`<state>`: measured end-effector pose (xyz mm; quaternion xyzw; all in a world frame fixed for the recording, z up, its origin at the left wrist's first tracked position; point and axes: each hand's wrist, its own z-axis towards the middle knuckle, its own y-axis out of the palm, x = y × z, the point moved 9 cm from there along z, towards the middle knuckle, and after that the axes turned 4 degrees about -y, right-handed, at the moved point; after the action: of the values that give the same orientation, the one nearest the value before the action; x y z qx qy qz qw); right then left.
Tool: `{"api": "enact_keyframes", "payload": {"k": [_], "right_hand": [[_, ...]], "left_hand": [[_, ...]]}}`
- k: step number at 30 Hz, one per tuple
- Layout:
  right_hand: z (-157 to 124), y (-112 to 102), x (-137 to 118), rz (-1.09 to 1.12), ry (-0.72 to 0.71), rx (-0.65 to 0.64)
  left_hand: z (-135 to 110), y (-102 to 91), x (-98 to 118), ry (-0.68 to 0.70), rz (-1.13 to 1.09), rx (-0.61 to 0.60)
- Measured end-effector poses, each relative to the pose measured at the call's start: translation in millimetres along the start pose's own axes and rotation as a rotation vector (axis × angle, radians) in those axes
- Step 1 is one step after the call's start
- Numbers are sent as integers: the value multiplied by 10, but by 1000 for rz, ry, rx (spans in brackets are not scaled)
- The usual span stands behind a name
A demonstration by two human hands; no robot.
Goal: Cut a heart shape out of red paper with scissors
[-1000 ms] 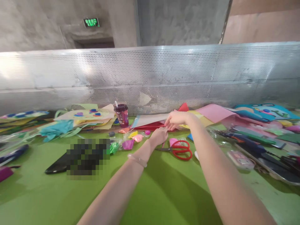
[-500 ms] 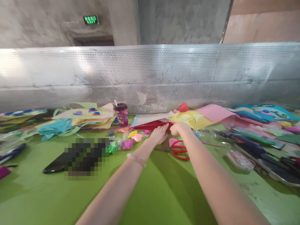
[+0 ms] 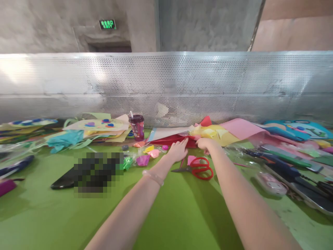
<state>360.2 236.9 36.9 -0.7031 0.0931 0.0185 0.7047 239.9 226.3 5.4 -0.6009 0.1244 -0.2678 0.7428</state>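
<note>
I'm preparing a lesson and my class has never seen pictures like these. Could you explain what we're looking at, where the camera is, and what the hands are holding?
There is no machine here: these are a person's two bare hands. Every picture comes from one camera worn on that person's head, looking forward and down, so the arms reach away from us.

The left hand lies with fingers outstretched on red paper. The right hand is bent close beside it; whether it grips anything is hard to tell.

On the green table, red-handled scissors lie nearer to us, held by nobody. A lidded cup stands further left, and yellow paper and pink paper lie to the right. Behind everything rises a metal screen full of small holes.
</note>
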Motion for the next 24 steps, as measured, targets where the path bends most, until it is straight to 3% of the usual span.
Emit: {"api": "enact_keyframes", "payload": {"k": [4, 12, 18, 24], "right_hand": [[-50, 185, 22, 77, -5, -183], [-73, 239, 87, 205, -14, -243], [-71, 218, 62, 201, -13, -230], [-69, 148, 31, 75, -21, -121]], "left_hand": [[-3, 3, 27, 16, 21, -13], [-14, -19, 97, 55, 119, -19], [-13, -35, 235, 73, 197, -12], [-27, -26, 286, 95, 200, 3]]}}
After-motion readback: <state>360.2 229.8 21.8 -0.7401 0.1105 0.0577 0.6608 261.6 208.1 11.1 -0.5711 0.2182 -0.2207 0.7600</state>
